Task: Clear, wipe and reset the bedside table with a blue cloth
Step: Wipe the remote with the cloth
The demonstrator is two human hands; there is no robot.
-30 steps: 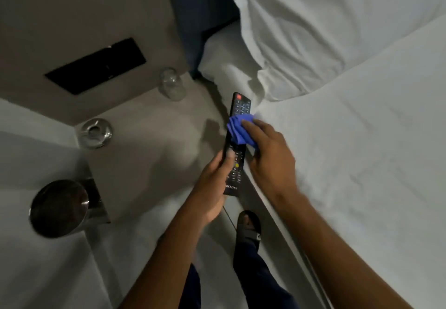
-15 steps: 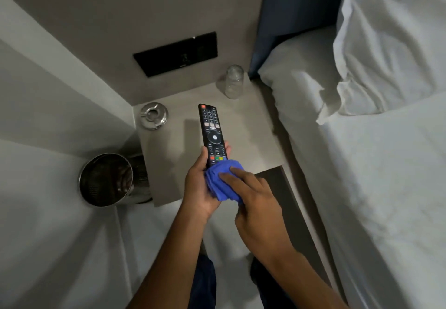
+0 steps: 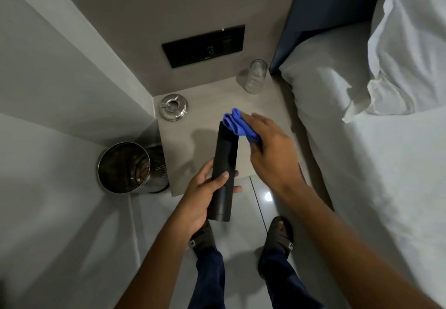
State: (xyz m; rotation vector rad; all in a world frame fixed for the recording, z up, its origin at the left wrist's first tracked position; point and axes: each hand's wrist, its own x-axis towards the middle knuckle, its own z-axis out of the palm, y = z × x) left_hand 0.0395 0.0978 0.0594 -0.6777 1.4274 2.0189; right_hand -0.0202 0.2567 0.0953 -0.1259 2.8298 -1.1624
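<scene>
My left hand [image 3: 204, 194] grips the lower half of a black remote control [image 3: 224, 168], held over the front edge of the grey bedside table [image 3: 207, 106] with its plain back side up. My right hand [image 3: 270, 154] holds a bunched blue cloth [image 3: 237, 125] pressed on the remote's far end. On the table stand a metal ashtray [image 3: 173, 107] at the back left and an upturned clear glass [image 3: 256, 76] at the back right.
A shiny metal waste bin [image 3: 130, 167] stands on the floor left of the table. The bed with white sheet [image 3: 376, 164] and pillow [image 3: 407, 50] borders the table's right side. A black switch panel [image 3: 203, 45] sits on the wall behind. My sandalled feet [image 3: 277, 235] are below.
The remote has been turned over from buttons up to back side up. The cloth in my right hand moved from the remote's near end to its far end.
</scene>
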